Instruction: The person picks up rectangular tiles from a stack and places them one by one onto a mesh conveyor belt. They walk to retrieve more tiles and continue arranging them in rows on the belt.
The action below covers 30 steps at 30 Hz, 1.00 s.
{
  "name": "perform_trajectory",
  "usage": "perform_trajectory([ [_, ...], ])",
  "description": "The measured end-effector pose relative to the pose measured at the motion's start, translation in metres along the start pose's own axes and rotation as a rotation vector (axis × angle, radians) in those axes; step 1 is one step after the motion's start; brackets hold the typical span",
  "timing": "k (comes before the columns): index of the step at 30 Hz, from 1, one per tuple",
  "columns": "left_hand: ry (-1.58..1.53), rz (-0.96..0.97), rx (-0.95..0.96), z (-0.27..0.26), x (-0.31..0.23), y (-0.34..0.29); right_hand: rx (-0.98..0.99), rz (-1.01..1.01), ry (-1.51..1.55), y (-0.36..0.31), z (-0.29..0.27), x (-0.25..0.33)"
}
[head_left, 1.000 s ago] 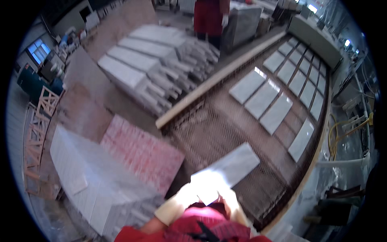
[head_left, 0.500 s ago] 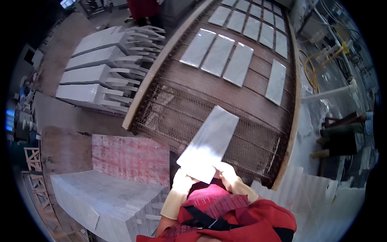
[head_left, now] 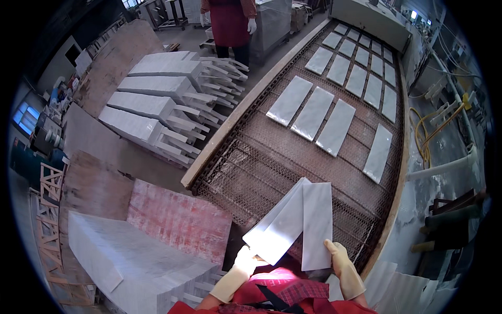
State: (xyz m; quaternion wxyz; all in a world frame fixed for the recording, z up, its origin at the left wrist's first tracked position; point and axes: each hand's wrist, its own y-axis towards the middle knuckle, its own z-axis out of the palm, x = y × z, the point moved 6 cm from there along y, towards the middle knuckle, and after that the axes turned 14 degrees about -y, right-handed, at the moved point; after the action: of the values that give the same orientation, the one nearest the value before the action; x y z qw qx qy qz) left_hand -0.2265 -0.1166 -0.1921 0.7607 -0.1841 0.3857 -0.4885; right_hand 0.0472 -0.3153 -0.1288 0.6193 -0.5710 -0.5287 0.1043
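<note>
Both my hands wear pale cream gloves. My left hand (head_left: 247, 262) grips the near end of a small fanned stack of grey-white stone tiles (head_left: 282, 222), bright with light at that end. A separate long tile (head_left: 317, 225) is in my right hand (head_left: 342, 264), its thumb on the right edge and the other fingers hidden. The two lots overlap at their far ends, in front of my red apron and over the near end of a wire-mesh conveyor belt (head_left: 240, 178). On the belt, several tiles lie in rows, the nearest being a tile (head_left: 377, 153) at the right and a tile (head_left: 335, 127) left of it.
A large tile stack (head_left: 141, 256) stands at lower left before a red-stained board (head_left: 178, 220). Further tile stacks (head_left: 151, 86) with strips between lie left of the belt's wooden rail (head_left: 251, 112). Beyond stands a person (head_left: 227, 23) in a dark red apron. Yellow hose (head_left: 421, 136) hangs right.
The tiles, earlier held together in both hands, are now fanned apart. My right hand has moved right with one tile. The view has shifted, showing more of the far belt.
</note>
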Motion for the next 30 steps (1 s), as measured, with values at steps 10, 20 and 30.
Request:
perform_trajectory([
  [10,0.022,-0.013,0.133,0.005,-0.007,-0.002,-0.075,-0.3,-0.092,-0.009,-0.027,0.109],
  [20,0.1,0.051,-0.008,0.013,-0.004,-0.003,-0.681,-0.408,-0.187,0.204,-0.155,0.291],
  [30,-0.062,-0.042,0.042,-0.009,0.002,0.009,-0.728,-0.318,-0.208,0.282,-0.202,0.301],
])
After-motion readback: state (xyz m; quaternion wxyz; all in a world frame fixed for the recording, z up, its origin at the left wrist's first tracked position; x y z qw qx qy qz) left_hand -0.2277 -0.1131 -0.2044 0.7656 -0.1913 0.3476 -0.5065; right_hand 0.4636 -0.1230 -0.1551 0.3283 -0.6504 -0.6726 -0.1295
